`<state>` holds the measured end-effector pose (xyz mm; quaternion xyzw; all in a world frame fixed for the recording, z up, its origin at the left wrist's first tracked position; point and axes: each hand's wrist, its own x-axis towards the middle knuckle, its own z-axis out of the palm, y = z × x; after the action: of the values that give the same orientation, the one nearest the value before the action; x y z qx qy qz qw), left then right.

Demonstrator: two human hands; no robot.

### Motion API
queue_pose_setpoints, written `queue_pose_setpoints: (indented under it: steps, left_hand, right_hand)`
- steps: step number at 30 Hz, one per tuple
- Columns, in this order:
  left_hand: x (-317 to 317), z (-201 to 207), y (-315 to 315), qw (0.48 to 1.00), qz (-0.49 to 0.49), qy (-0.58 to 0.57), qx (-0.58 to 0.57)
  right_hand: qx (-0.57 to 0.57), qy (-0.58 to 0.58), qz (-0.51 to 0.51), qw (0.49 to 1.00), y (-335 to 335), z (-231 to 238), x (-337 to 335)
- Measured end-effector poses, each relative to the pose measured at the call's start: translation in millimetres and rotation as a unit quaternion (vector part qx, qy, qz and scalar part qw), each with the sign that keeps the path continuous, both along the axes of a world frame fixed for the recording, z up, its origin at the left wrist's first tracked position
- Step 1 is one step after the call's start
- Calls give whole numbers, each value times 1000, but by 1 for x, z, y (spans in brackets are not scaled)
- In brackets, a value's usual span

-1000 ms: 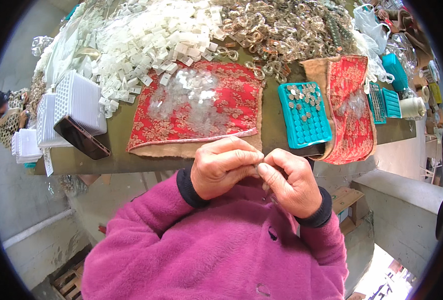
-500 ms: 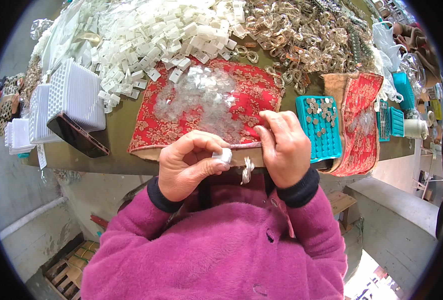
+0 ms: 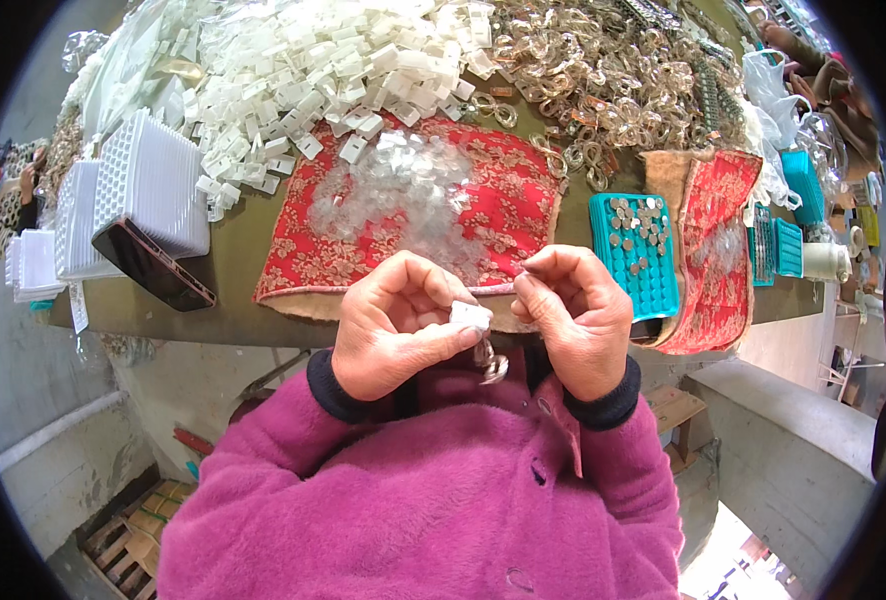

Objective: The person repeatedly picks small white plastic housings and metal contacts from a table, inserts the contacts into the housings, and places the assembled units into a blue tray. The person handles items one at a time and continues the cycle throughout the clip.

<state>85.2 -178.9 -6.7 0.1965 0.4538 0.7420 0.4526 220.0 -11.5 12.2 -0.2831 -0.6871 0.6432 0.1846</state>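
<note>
My left hand [image 3: 398, 325] pinches a small white plastic case [image 3: 471, 315] between thumb and fingers, at the near edge of the table. Below the case hangs a looped bundle of clear, shiny wire [image 3: 493, 367]. Just to the right, my right hand [image 3: 578, 318] has its thumb and forefinger pressed together; anything between them is too small to name. Beyond both hands lies a red floral cloth [image 3: 298, 240] with a heap of small clear plastic pieces [image 3: 413, 190] on it.
A large pile of white plastic cases [image 3: 333, 70] and a mass of coiled wire bundles [image 3: 593, 75] fill the far side. On the right sits a teal tray [image 3: 635, 292] with round metal cells. At left, a phone [image 3: 153, 262] leans on stacked white trays [image 3: 153, 180].
My right hand has drawn back from the cloth toward me, its fingertips now pinched. My left hand has shifted right with the white case, bringing it closer to the right hand.
</note>
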Motion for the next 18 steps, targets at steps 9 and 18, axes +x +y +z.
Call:
queue_pose_setpoints:
  steps: [9,18]
  left_hand:
    - [17,-1,14,994,-43,-89,-38]
    - [38,-2,28,981,-87,-172,8]
  right_hand:
    - [-108,76,-62,989,-11,15,36]
    - [-155,70,-56,984,-17,19,64]
